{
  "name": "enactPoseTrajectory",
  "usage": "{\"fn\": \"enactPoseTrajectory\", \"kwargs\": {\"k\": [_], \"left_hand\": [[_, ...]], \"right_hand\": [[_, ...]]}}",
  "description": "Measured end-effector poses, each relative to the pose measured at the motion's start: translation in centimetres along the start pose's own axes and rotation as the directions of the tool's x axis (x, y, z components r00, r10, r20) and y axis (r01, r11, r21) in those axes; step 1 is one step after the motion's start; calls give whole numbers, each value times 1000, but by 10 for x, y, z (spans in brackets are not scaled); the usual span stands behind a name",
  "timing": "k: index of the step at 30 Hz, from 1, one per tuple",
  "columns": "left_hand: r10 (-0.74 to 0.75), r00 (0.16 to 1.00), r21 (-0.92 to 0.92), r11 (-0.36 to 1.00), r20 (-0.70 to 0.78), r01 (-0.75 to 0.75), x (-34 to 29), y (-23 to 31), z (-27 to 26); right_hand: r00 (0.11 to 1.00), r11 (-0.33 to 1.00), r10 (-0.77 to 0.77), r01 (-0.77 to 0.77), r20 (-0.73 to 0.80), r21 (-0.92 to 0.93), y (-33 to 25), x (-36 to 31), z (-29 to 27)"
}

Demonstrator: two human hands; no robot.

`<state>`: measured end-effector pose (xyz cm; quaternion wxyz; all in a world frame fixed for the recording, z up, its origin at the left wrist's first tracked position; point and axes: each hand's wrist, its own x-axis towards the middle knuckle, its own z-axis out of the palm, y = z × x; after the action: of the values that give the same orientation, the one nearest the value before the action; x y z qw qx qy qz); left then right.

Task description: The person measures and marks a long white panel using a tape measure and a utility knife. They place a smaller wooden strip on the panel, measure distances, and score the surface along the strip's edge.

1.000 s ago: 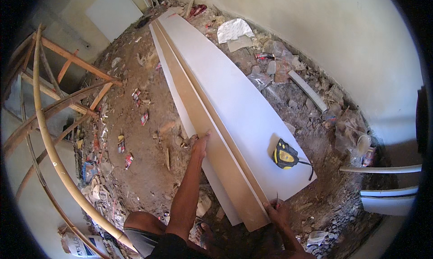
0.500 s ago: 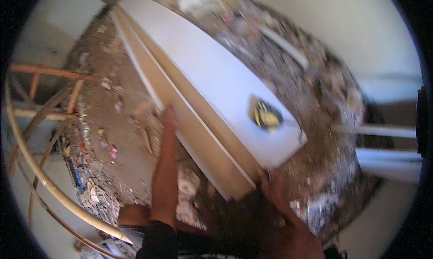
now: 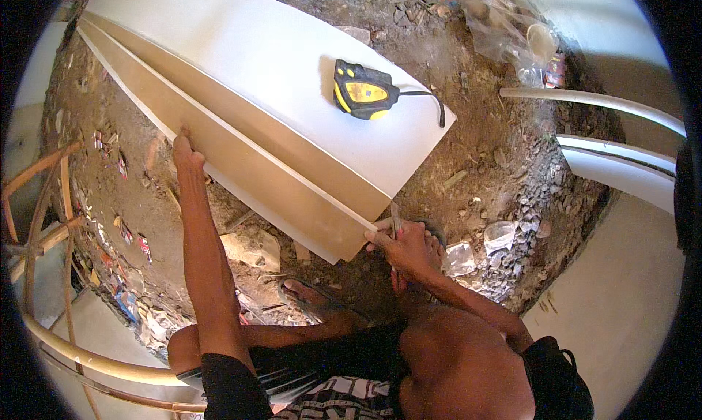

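Note:
A long board (image 3: 256, 39), white on its broad face, lies slanting across the ground. Along its near side runs a brown-faced strip (image 3: 256, 178) with pale edges, which looks like plasterboard. My left hand (image 3: 189, 153) is closed on the strip's left edge, thumb on the brown face. At the strip's near end my right hand (image 3: 409, 244) is closed, thumb and forefinger touching the corner. A slim red tool with a grey blade-like tip (image 3: 395, 211), seemingly a utility knife, pokes out of that hand, partly hidden by the fingers. A black and yellow tape measure (image 3: 363, 91) rests on the white face.
Rubble and plastic scraps (image 3: 501, 237) lie on the dirt right of my hand. Pale lengths (image 3: 607, 102) jut in from the right. A wooden frame (image 3: 44, 164) and a curved pole (image 3: 110, 365) stand left. My sandalled foot (image 3: 311, 295) is below the board.
The view has shifted, so the board and tape measure appear farther left and higher. My left hand stays on the strip's edge. My right hand, blurred before, now shows at the corner with the tool.

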<state>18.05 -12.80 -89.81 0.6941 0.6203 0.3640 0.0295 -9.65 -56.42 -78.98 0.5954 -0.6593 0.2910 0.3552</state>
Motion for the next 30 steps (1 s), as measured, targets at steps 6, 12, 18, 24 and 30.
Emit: {"fn": "enactPoseTrajectory", "kwargs": {"k": [6,12,18,24,30], "left_hand": [[48,996,174,983,69,-60,-42,21,28],[-15,999,182,983,45,7,-22,25,25],[-28,996,181,983,79,13,-20,19,31],[-59,997,276,960,49,43,13,11,14],[-27,991,327,945,128,-16,-3,21,10]], "right_hand": [[995,999,16,-13,-96,34,12,12,10],[993,996,1,10,-118,93,16,14,19],[987,1000,-4,8,-162,20,20,16,16],[975,995,3,20,-222,101,28,19,22],[982,984,-4,38,-187,177,45,29,24]]}}
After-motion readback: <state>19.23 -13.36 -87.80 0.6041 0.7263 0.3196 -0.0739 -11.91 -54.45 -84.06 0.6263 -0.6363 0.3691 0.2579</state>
